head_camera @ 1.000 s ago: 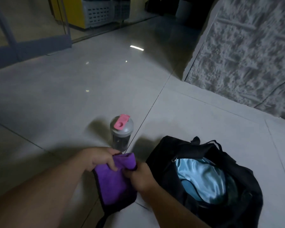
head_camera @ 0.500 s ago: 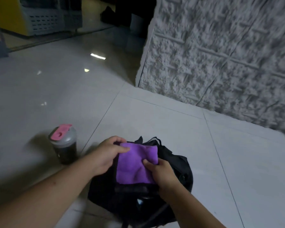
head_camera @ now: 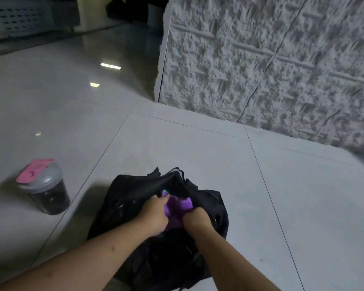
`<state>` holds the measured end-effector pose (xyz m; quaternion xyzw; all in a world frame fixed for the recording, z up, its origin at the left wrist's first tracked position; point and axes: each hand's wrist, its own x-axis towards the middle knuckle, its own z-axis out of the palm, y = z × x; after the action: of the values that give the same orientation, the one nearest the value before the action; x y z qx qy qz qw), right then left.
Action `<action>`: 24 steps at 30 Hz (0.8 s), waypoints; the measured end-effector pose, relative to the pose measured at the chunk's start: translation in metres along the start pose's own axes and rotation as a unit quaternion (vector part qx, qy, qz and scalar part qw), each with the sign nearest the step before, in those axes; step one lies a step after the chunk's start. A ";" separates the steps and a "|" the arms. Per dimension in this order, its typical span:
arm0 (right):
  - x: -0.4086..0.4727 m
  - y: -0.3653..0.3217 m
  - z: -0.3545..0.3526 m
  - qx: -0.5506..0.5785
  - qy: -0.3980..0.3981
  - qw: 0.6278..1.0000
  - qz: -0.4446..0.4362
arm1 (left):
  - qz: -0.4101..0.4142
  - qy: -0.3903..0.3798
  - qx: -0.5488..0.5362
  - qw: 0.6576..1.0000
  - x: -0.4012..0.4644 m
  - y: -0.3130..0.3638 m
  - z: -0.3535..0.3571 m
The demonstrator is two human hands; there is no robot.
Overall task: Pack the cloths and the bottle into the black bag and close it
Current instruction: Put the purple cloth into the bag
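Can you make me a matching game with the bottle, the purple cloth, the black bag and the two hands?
Things:
1. bottle
2. purple cloth
3. black bag
4. left hand and right hand

Where or how:
A. lying open on the floor tiles
B. standing upright left of the bag
C. pushing the cloth down
D. going into the bag's opening

Pairs: 1-B, 2-D, 3-A, 4-C

one bag (head_camera: 135, 192), one bottle (head_camera: 44, 190), one cloth (head_camera: 178, 206)

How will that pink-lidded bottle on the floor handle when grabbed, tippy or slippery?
The bottle stands upright on glossy floor tile, so a side nudge would likely slide it rather than tip it. Its smooth, dark body probably feels a bit slick. The wider grey lid should help a grip from slipping off.
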<state>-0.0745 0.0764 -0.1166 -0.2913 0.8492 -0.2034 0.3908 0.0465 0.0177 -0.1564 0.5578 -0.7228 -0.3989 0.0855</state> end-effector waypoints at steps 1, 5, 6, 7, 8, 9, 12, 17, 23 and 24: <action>0.000 -0.002 -0.001 -0.054 0.006 0.998 -0.017 | 0.004 -0.001 0.016 1.000 0.004 -0.002 0.001; 0.000 -0.001 0.007 -0.207 0.036 0.974 -0.083 | 0.009 0.009 0.061 0.998 0.012 -0.010 0.006; 0.000 0.000 0.009 -0.236 0.039 0.967 -0.089 | 0.012 0.003 0.074 0.997 0.012 -0.011 0.007; 0.001 0.001 0.010 -0.257 0.038 0.962 -0.080 | 0.015 -0.005 0.079 0.997 0.014 -0.015 0.009; 0.001 0.003 0.009 -0.265 0.038 0.962 -0.061 | 0.015 -0.014 0.078 0.997 0.014 -0.018 0.011; 0.002 0.004 0.005 -0.255 0.035 0.966 -0.030 | 0.019 -0.020 0.081 0.996 0.014 -0.021 0.012; 0.007 0.009 -0.001 -0.191 0.044 0.980 0.014 | 0.047 -0.007 0.156 0.987 0.008 -0.020 0.011; 0.005 0.011 0.021 -0.378 0.113 0.897 -0.197 | 0.094 0.022 0.331 0.939 -0.006 -0.003 0.002; 0.022 0.025 0.029 -0.437 -0.025 0.863 -0.253 | 0.082 -0.079 0.387 0.915 -0.003 -0.027 -0.001; 0.025 0.030 0.026 -0.438 -0.034 0.870 -0.226 | 0.072 -0.085 0.386 0.916 -0.001 -0.034 -0.002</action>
<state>-0.0771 0.0795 -0.1631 -0.6232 0.7482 0.1163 0.1956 0.0729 0.0159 -0.1778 0.4578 -0.8633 -0.1277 -0.1697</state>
